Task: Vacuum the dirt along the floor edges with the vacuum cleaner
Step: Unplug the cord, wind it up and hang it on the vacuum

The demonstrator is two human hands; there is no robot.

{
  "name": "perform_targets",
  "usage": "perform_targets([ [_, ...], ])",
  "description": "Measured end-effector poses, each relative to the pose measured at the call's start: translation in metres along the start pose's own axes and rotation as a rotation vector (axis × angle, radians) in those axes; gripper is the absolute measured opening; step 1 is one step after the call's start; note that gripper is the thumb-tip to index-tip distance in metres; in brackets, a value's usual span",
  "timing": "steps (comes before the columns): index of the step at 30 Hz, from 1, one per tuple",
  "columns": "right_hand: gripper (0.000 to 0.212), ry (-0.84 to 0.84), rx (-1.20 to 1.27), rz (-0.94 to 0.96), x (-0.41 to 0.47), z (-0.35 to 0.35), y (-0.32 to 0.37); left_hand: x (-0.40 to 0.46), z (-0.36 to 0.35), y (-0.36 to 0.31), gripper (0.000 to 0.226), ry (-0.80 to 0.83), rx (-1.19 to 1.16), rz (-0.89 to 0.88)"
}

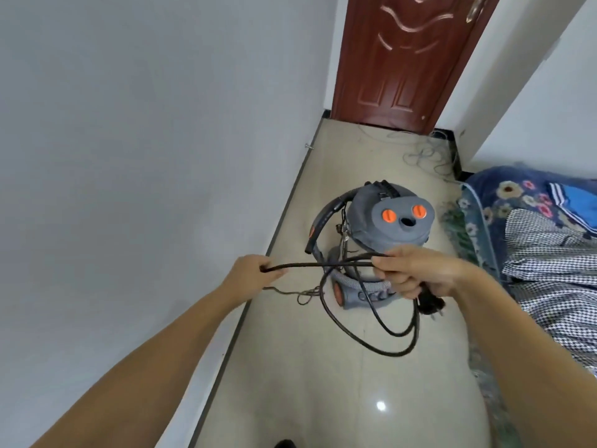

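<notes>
A grey canister vacuum cleaner [392, 226] with two orange knobs on its lid stands on the beige tiled floor, a little ahead of me. Its black hose [324, 218] curves down its left side. My left hand [250, 270] grips a bend of the black power cord [323, 263], pulled out to the left. My right hand [423, 270] holds several loops of the same cord, and the black plug [525, 305] hangs below its fingers. The loops [397, 337] dangle in front of the vacuum's base.
A white wall [129, 156] with a dark skirting line [277, 234] runs along the left. A brown door [407, 59] closes the far end. Thin loose wires [426, 153] lie near it. A bed with patterned bedding [542, 253] fills the right side.
</notes>
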State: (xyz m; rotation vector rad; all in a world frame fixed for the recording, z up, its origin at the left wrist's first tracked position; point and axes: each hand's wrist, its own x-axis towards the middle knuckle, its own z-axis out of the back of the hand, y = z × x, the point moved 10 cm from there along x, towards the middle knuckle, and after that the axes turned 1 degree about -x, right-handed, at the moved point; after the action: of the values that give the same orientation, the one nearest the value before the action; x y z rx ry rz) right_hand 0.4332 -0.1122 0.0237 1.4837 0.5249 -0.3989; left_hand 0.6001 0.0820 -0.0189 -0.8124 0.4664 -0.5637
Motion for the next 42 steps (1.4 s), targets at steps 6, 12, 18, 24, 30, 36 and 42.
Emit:
perform_targets([
  [6, 0.03, -0.371, 0.647, 0.072, -0.033, 0.082, -0.025, 0.001, 0.028, 0.097, 0.041, -0.018, 0.04, 0.238],
  [12, 0.04, -0.796, 1.139, 0.113, -0.002, 0.109, -0.022, 0.004, -0.006, 0.027, 0.031, 0.158, 0.302, -0.13],
  [18, 0.029, -0.814, 0.458, 0.322, 0.035, 0.079, 0.082, 0.002, -0.09, -0.08, 0.04, 0.472, 0.863, -0.549],
  [24, 0.022, -0.451, -0.965, 0.249, 0.081, 0.026, 0.104, 0.07, -0.066, -0.153, 0.036, 0.223, 0.674, -0.479],
  [30, 0.032, -0.406, -0.604, 0.231, 0.087, 0.094, 0.1, 0.137, -0.043, -0.156, 0.048, 0.091, 0.301, -0.284],
  [36, 0.027, -0.3, 0.197, 0.122, 0.072, 0.225, 0.082, 0.183, -0.003, -0.091, 0.048, -0.027, -0.019, -0.079],
  [42, 0.029, -0.471, 0.945, 0.099, 0.08, 0.312, 0.057, 0.181, 0.023, 0.02, 0.045, -0.122, -0.275, 0.235],
])
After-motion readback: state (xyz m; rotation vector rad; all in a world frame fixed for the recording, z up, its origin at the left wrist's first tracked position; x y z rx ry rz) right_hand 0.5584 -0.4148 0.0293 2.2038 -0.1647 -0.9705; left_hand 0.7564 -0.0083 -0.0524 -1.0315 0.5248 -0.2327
